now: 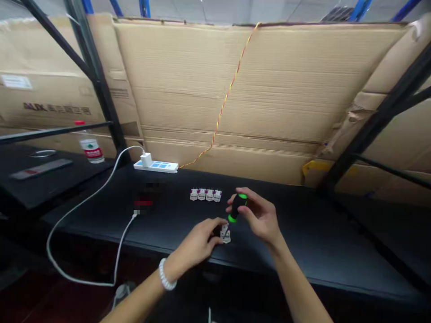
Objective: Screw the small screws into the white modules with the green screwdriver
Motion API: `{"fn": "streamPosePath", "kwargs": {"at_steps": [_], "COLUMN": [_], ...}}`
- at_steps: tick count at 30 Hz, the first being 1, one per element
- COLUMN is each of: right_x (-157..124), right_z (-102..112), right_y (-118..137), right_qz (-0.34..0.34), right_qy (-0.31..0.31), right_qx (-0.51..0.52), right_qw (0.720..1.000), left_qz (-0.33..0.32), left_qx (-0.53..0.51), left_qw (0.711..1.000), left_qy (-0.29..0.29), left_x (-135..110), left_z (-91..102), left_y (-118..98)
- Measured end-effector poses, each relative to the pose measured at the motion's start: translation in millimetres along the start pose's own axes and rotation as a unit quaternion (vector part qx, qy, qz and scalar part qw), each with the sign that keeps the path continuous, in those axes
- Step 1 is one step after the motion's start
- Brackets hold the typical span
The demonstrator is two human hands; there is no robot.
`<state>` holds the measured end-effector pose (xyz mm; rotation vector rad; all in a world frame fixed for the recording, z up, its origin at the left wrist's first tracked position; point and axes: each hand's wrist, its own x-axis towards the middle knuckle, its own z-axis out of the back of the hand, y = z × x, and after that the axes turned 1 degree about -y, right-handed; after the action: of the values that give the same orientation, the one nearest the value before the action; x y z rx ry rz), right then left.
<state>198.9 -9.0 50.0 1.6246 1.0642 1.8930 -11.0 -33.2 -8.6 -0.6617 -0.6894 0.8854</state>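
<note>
Black workbench (313, 237): R hand (259, 218) wraps fingers round green-banded black screwdriver (237, 208); L hand (197, 240) closes fingers on small white connector (225, 234).

Above the left hand (197, 242) and right hand (257, 215), a row of 4 white terminals (205, 194) stands in the way at 12 o'clock, and the black screwdriver (237, 207) fills the gap between the hands. A white cable (88, 196) and power strip (155, 166) bar 10 o'clock. The black tabletop (319, 237) offers passage toward 3 o'clock, below a black rack post (373, 121) at 2 o'clock.
</note>
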Motion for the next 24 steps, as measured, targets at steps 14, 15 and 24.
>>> {"fn": "streamPosePath", "kwargs": {"at_steps": [14,15,24], "right_x": [6.6,5.9,7.5], "right_z": [-5.1,-4.5,-8.2], "right_y": [-3.1,-3.0,-0.4], "right_qz": [-0.010,-0.010,-0.014], "right_qy": [-0.074,-0.076,-0.089], "right_qx": [-0.078,-0.082,-0.078], "right_qw": [0.994,0.994,0.993], "left_qz": [-0.004,-0.005,0.001], "left_qx": [-0.001,-0.001,0.008], "left_qw": [1.000,1.000,1.000], "left_qy": [-0.001,-0.001,0.002], "left_x": [0.1,0.2,0.1], "left_z": [0.9,1.2,0.4], "left_y": [-3.5,-3.7,-0.2]}}
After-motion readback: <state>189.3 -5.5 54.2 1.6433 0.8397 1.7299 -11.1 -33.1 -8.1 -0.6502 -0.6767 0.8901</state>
